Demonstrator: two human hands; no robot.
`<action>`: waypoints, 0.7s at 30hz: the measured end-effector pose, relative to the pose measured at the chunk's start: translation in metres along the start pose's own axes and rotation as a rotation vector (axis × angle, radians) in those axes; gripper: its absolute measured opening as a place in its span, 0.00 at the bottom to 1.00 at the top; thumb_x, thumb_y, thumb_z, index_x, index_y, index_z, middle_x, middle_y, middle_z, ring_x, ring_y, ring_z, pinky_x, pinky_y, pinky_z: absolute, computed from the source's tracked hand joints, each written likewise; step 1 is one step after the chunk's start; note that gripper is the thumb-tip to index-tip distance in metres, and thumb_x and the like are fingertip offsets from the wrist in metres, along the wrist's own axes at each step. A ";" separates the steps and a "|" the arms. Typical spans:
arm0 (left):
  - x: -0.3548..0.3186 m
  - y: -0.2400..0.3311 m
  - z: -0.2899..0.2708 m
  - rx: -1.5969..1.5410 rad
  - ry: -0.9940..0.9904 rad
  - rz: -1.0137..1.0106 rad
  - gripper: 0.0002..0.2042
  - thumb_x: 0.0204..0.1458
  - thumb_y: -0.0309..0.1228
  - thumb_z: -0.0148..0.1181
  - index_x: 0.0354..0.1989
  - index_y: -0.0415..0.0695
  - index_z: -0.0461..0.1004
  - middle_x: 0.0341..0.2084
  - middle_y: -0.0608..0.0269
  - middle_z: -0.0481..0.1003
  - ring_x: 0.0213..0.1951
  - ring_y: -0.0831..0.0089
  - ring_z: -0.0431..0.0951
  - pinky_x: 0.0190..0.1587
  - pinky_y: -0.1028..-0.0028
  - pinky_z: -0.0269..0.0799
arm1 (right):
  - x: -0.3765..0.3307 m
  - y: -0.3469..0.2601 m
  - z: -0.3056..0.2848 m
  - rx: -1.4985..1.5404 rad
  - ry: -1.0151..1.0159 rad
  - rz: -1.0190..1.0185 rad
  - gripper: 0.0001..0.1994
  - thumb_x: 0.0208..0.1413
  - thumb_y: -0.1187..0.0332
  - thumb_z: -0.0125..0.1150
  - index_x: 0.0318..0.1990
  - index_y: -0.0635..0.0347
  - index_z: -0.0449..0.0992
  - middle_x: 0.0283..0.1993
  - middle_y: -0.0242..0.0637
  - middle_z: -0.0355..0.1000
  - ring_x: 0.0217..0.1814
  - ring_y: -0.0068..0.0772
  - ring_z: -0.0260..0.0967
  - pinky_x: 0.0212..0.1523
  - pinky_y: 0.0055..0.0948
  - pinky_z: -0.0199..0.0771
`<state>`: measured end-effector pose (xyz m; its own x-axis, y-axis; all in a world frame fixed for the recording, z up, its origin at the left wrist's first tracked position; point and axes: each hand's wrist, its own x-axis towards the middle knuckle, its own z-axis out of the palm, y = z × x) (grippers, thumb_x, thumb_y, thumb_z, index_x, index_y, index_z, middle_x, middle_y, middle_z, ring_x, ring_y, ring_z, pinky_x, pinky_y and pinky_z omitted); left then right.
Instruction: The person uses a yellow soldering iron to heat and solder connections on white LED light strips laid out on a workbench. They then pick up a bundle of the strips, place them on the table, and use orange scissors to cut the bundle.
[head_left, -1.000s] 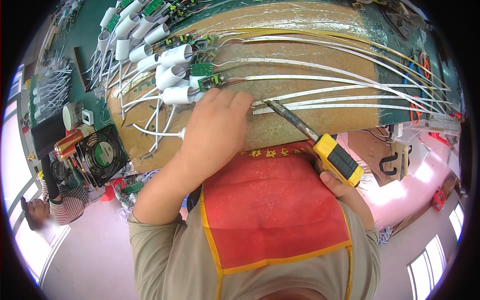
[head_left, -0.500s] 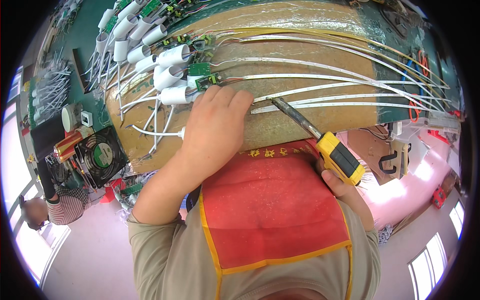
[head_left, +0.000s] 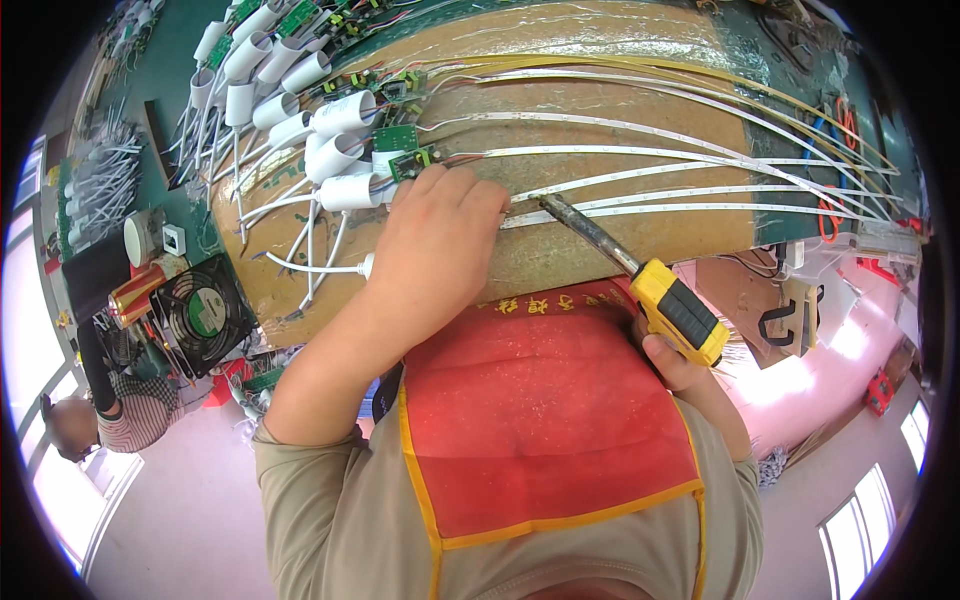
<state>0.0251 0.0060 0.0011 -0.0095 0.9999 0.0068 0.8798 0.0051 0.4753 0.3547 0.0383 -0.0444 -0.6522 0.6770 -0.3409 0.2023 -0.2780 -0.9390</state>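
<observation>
My left hand (head_left: 440, 235) is closed, knuckles up, over the near edge of the board. Its fingertips, and whatever they pinch, are hidden. By its fingers lies the left end of a white LED strip (head_left: 590, 181), and a second LED strip (head_left: 620, 208) runs just nearer to me. In my right hand (head_left: 676, 364) is the yellow and black handle of a soldering iron (head_left: 680, 314). The iron's dark tip touches or hovers at the first strip, a little right of my left hand. Beyond my left fingers sit green circuit boards (head_left: 398, 138) and white cylindrical housings (head_left: 350, 191) with cords.
More strips fan across the brown work board (head_left: 620, 110) to the right. Housings and cords crowd the far left. A black fan (head_left: 202, 314) stands left of the board. Orange-handled scissors (head_left: 829, 226) lie right. Another person (head_left: 140, 412) works at the far left.
My left hand has shifted very slightly to the right, now reaching the end of the nearer strip. The soldering iron has stayed almost in place.
</observation>
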 end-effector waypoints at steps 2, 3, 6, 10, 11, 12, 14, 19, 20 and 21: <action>0.001 0.000 0.001 0.003 -0.005 -0.008 0.03 0.50 0.22 0.59 0.33 0.42 0.74 0.33 0.54 0.74 0.40 0.51 0.73 0.46 0.58 0.70 | 0.000 0.000 0.000 -0.005 -0.009 -0.005 0.10 0.51 0.70 0.66 0.38 0.65 0.75 0.34 0.40 0.72 0.34 0.36 0.69 0.35 0.33 0.69; 0.001 0.001 0.001 -0.010 0.016 -0.007 0.03 0.50 0.22 0.60 0.33 0.42 0.74 0.34 0.54 0.74 0.40 0.51 0.73 0.46 0.58 0.70 | 0.000 0.000 0.000 -0.004 -0.005 -0.010 0.10 0.51 0.70 0.66 0.38 0.65 0.75 0.34 0.40 0.72 0.34 0.36 0.69 0.35 0.33 0.69; 0.002 0.002 0.001 -0.051 0.081 -0.006 0.04 0.49 0.22 0.60 0.33 0.41 0.73 0.34 0.53 0.74 0.40 0.51 0.73 0.46 0.59 0.70 | 0.002 -0.002 0.003 0.005 0.013 -0.017 0.10 0.51 0.69 0.65 0.37 0.65 0.75 0.34 0.40 0.72 0.34 0.36 0.69 0.35 0.33 0.69; 0.001 0.002 0.003 -0.064 0.117 -0.019 0.05 0.48 0.21 0.61 0.33 0.40 0.73 0.35 0.53 0.74 0.41 0.51 0.73 0.47 0.58 0.70 | 0.002 0.000 0.003 -0.009 0.010 -0.026 0.10 0.52 0.68 0.65 0.37 0.65 0.75 0.34 0.40 0.72 0.34 0.36 0.69 0.35 0.33 0.69; 0.001 0.002 0.004 -0.055 0.115 -0.024 0.05 0.48 0.21 0.61 0.33 0.40 0.72 0.35 0.53 0.74 0.41 0.51 0.73 0.47 0.58 0.70 | 0.002 0.000 0.003 -0.018 0.007 -0.029 0.10 0.52 0.68 0.65 0.37 0.65 0.75 0.34 0.40 0.72 0.34 0.36 0.69 0.35 0.33 0.69; 0.001 0.002 0.005 -0.047 0.117 -0.026 0.05 0.48 0.21 0.61 0.33 0.40 0.72 0.35 0.53 0.73 0.41 0.51 0.73 0.47 0.58 0.70 | 0.002 0.000 0.002 -0.029 0.005 -0.032 0.10 0.52 0.68 0.65 0.37 0.64 0.74 0.34 0.40 0.72 0.34 0.35 0.69 0.35 0.33 0.69; 0.001 0.002 0.006 -0.034 0.121 -0.032 0.05 0.48 0.21 0.61 0.33 0.40 0.72 0.36 0.53 0.73 0.41 0.51 0.73 0.47 0.58 0.70 | 0.003 -0.002 0.003 -0.034 0.004 -0.029 0.10 0.52 0.67 0.65 0.37 0.64 0.74 0.34 0.40 0.72 0.33 0.36 0.69 0.35 0.34 0.69; 0.001 0.002 0.008 -0.035 0.130 -0.032 0.05 0.47 0.21 0.61 0.32 0.41 0.72 0.36 0.53 0.73 0.41 0.51 0.73 0.46 0.58 0.69 | 0.005 -0.001 0.000 -0.140 -0.038 -0.106 0.10 0.52 0.65 0.66 0.34 0.62 0.75 0.31 0.41 0.71 0.32 0.43 0.69 0.34 0.36 0.69; 0.001 0.003 0.008 -0.034 0.126 -0.034 0.05 0.47 0.21 0.61 0.32 0.41 0.72 0.36 0.53 0.73 0.41 0.51 0.73 0.46 0.58 0.69 | 0.007 -0.002 0.000 -0.172 -0.052 -0.133 0.10 0.52 0.64 0.66 0.34 0.62 0.75 0.31 0.42 0.71 0.32 0.44 0.68 0.34 0.37 0.68; 0.001 0.002 0.009 -0.033 0.133 -0.033 0.05 0.47 0.21 0.60 0.32 0.41 0.72 0.36 0.53 0.73 0.41 0.51 0.72 0.46 0.58 0.69 | 0.011 -0.008 0.002 -0.189 -0.064 -0.157 0.10 0.52 0.64 0.65 0.34 0.62 0.75 0.31 0.42 0.71 0.32 0.45 0.68 0.34 0.37 0.68</action>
<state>0.0313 0.0072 -0.0052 -0.1030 0.9890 0.1060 0.8620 0.0356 0.5056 0.3447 0.0470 -0.0407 -0.7304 0.6554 -0.1922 0.2238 -0.0363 -0.9740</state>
